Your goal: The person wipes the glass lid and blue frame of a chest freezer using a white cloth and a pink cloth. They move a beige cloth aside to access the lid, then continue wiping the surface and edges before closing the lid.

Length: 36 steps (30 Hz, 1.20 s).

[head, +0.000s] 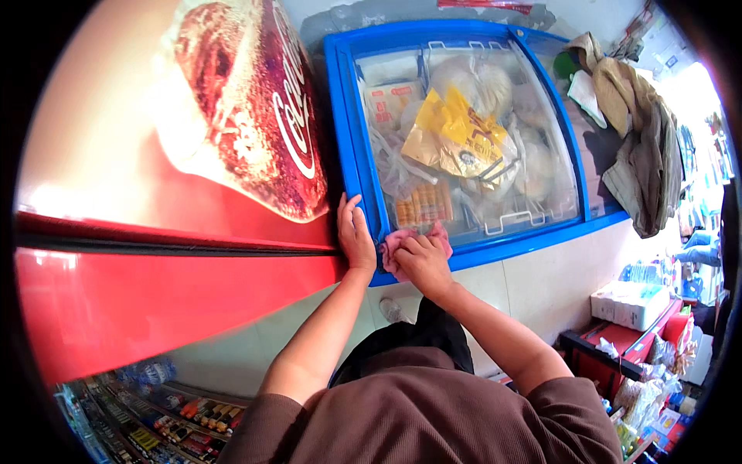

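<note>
A blue-framed chest freezer [342,133] with a curved glass lid [469,229] stands before me. Bagged food shows through the glass, among it a yellow plastic bag [455,136] and a packet of orange-brown food [420,203]. My right hand [426,261] presses a pink cloth [389,249] onto the near left corner of the freezer, where the glass meets the blue frame. Beside it, my left hand [355,235] rests on the freezer's left edge, fingers extended and holding nothing.
Close on the left rises a red Coca-Cola refrigerator [174,296]. Brown clothing [635,127] lies over the freezer's right part. A red table [620,333] carrying a wrapped white pack [629,304] is at the right. Stocked shelves [174,423] fill the lower left.
</note>
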Each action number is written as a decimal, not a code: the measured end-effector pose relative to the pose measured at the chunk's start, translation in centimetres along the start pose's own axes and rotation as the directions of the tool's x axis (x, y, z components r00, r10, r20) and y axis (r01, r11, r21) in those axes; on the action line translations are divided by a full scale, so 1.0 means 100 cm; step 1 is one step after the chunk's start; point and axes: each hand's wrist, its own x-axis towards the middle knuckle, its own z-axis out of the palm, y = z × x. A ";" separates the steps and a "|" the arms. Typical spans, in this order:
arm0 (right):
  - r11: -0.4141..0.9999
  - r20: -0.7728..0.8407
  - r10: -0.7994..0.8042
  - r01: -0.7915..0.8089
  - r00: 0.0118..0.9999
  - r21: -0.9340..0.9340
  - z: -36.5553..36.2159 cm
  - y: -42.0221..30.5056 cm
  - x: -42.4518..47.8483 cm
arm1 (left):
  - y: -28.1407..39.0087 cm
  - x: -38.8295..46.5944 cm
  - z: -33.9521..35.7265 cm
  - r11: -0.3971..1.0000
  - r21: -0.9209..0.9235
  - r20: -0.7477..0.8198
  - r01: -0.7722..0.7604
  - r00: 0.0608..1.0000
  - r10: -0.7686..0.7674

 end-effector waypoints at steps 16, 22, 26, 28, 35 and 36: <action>0.972 -0.271 0.233 -0.233 0.934 0.031 0.008 0.007 0.083 | 0.009 -0.007 -0.001 1.000 0.015 0.065 -0.005 0.998 0.004; 0.961 -0.291 0.271 -0.241 0.917 0.136 0.009 0.045 0.171 | 0.017 -0.004 0.001 0.993 0.118 0.082 -0.017 0.997 0.008; 0.962 -0.308 0.269 -0.241 0.913 0.125 0.007 0.077 0.240 | 0.026 -0.002 0.004 0.986 0.164 0.088 -0.009 0.996 -0.006; 0.960 -0.324 0.278 -0.266 0.904 0.083 0.006 0.090 0.276 | 0.028 -0.001 0.006 0.984 0.176 0.079 0.009 0.997 -0.023; 0.936 -0.292 0.352 -0.333 0.889 0.117 0.017 0.153 0.402 | 0.034 0.001 0.008 0.963 0.262 0.085 0.067 0.992 -0.092; 0.924 -0.270 0.381 -0.356 0.884 0.140 0.017 0.159 0.420 | 0.032 0.001 0.008 0.960 0.272 0.080 0.067 0.993 -0.092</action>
